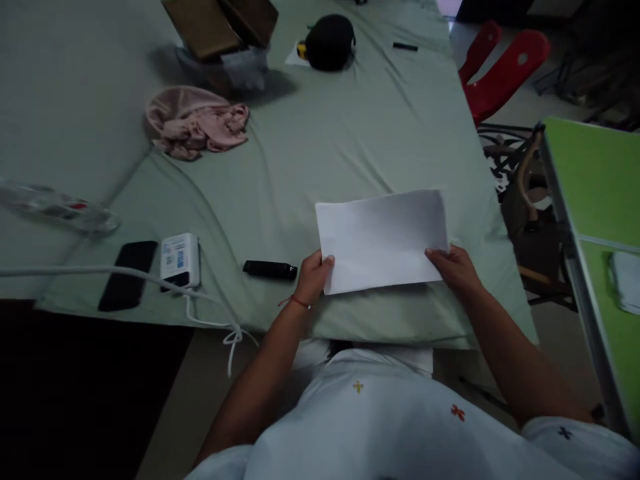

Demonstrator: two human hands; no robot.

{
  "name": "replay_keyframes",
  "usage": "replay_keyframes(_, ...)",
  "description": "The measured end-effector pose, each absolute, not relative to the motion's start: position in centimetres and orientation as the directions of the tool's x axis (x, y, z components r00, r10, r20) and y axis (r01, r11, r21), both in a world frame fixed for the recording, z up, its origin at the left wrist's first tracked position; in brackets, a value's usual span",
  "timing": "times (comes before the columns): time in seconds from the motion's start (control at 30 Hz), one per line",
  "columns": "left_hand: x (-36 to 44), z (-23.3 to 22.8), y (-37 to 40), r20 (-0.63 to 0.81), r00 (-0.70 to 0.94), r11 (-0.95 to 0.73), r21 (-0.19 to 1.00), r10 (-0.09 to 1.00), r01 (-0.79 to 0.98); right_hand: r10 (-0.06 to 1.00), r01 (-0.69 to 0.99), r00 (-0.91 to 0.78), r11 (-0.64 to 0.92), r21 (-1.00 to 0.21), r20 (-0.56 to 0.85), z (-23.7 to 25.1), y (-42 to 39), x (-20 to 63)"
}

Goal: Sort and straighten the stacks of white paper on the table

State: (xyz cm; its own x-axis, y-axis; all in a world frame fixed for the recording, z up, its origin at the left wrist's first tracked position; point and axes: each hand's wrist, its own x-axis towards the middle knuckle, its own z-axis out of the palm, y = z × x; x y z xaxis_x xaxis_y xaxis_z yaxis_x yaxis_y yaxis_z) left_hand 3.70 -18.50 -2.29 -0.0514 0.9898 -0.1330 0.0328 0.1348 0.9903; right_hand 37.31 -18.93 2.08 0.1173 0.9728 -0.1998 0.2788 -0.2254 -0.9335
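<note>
A blank white sheet of paper [383, 240] is held between my two hands, just above the pale green tablecloth [300, 167]. My left hand [313, 275] grips its left edge near the lower corner, thumb on top. At the right edge my right hand [454, 267] pinches the sheet the same way, its fingers hidden underneath. The paper bends slightly, with its right side shaded. Just left of my left hand lies a small black oblong object [270, 269].
On the left are a black phone [129, 275], a white power bank [180, 260], a white cable [233, 327] and a plastic bottle [60, 208]. Farther back sit a pink cloth [200, 123], a cardboard box [205, 27] and a black rounded case [330, 43]. Red chairs [510, 73] and a green table [595, 180] stand right.
</note>
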Motion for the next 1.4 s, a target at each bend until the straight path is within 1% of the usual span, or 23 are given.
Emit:
replay_keyframes(0.07, 3.2, -3.2, -18.0, -0.078, -0.080, 0.094, 0.968, 0.994, 0.234, 0.985, 0.375, 0.128, -0.155, -0.914, -0.115, 0.6, -18.3, 37.3)
replay_keyframes(0.1, 2.9, -3.5, -18.0, -0.050, -0.084, 0.074, 0.948, 0.995, 0.308, 0.984, 0.411, 0.144, -0.152, -0.899, -0.101, -0.1, -18.1, 37.3)
replay_keyframes(0.13, 2.6, -3.8, -18.1, -0.024, -0.081, 0.052, 0.931, 0.996, 0.361, 0.983, 0.448, 0.160, -0.157, -0.880, -0.094, -0.9, -18.1, 37.3)
replay_keyframes(0.2, 2.3, -4.2, -18.4, 0.018, -0.054, 0.005, 0.918, 0.998, 0.397, 0.976, 0.501, 0.207, -0.160, -0.850, -0.062, -2.0, -18.2, 37.2)
replay_keyframes(0.27, 2.2, -4.3, -18.6, 0.044, -0.025, -0.031, 0.921, 0.999, 0.387, 0.966, 0.525, 0.256, -0.166, -0.835, -0.030, -2.5, -18.2, 37.0)
replay_keyframes(0.33, 2.2, -4.2, -18.6, 0.055, 0.001, -0.052, 0.933, 0.998, 0.356, 0.958, 0.491, 0.278, -0.205, -0.847, -0.070, -2.4, -18.0, 37.1)
replay_keyframes(0.37, 2.2, -4.2, -18.5, 0.056, 0.018, -0.059, 0.942, 0.998, 0.332, 0.956, 0.445, 0.267, -0.238, -0.864, -0.126, -2.2, -17.7, 37.1)
replay_keyframes(0.43, 2.2, -4.3, -18.4, 0.056, 0.038, -0.064, 0.961, 0.998, 0.270, 0.947, 0.288, 0.189, -0.306, -0.907, -0.259, -1.9, -17.1, 37.4)
replay_keyframes(0.5, 2.3, -4.3, -18.5, 0.041, 0.036, -0.048, 0.978, 0.999, 0.205, 0.941, 0.153, 0.127, -0.331, -0.931, -0.314, -1.8, -16.5, 37.6)
replay_keyframes(0.57, 2.5, -4.4, -18.6, 0.021, 0.024, -0.024, 0.990, 0.999, 0.137, 0.947, 0.119, 0.171, -0.295, -0.948, -0.273, -2.0, -16.3, 37.6)
replay_keyframes(0.63, 2.6, -4.3, -18.7, 0.003, 0.036, -0.005, 0.998, 0.999, 0.065, 0.950, 0.155, 0.247, -0.231, -0.960, -0.189, -2.5, -16.4, 37.5)
replay_keyframes(0.7, 2.7, -4.4, -18.8, -0.022, 0.055, 0.021, 1.000, 0.998, 0.020, 0.954, 0.181, 0.276, -0.170, -0.969, -0.115, -3.0, -16.8, 37.4)
replay_keyframes(0.77, 2.7, -4.4, -18.8, -0.058, 0.049, 0.057, 0.998, 0.997, 0.025, 0.959, 0.172, 0.276, -0.115, -0.978, -0.065, -3.3, -17.1, 37.3)
replay_keyframes(0.83, 2.7, -4.4, -18.8, -0.073, 0.001, 0.073, 0.996, 0.997, 0.051, 0.960, 0.169, 0.278, -0.081, -0.982, -0.032, -3.5, -17.3, 37.4)
replay_keyframes(0.97, 2.9, -4.2, -18.9, -0.050, -0.106, 0.058, 0.995, 0.993, 0.078, 0.944, 0.238, 0.331, -0.101, -0.966, -0.017, -3.6, -17.1, 37.6)
replay_keyframes(1.03, 2.9, -4.1, -18.9, -0.066, -0.089, 0.069, 0.997, 0.994, 0.034, 0.926, 0.245, 0.377, -0.106, -0.964, -0.006, -3.6, -16.9, 37.7)
replay_keyframes(1.1, 2.9, -4.1, -18.9, -0.088, -0.041, 0.088, 0.996, 0.995, -0.009, 0.915, 0.205, 0.403, -0.085, -0.975, 0.005, -3.6, -16.7, 37.7)
replay_keyframes(1.17, 2.9, -4.3, -18.8, -0.089, -0.028, 0.089, 0.996, 0.996, 0.002, 0.913, 0.167, 0.408, -0.065, -0.984, 0.009, -3.7, -16.6, 37.7)
replay_keyframes(1.3, 2.9, -4.4, -18.8, -0.067, -0.093, 0.072, 0.996, 0.993, 0.054, 0.904, 0.167, 0.427, -0.077, -0.983, 0.002, -3.8, -16.6, 37.7)
replay_keyframes(1.4, 3.0, -4.0, -18.9, -0.083, -0.070, 0.086, 0.995, 0.994, 0.043, 0.896, 0.160, 0.444, -0.083, -0.984, -0.003, -3.8, -16.6, 37.7)
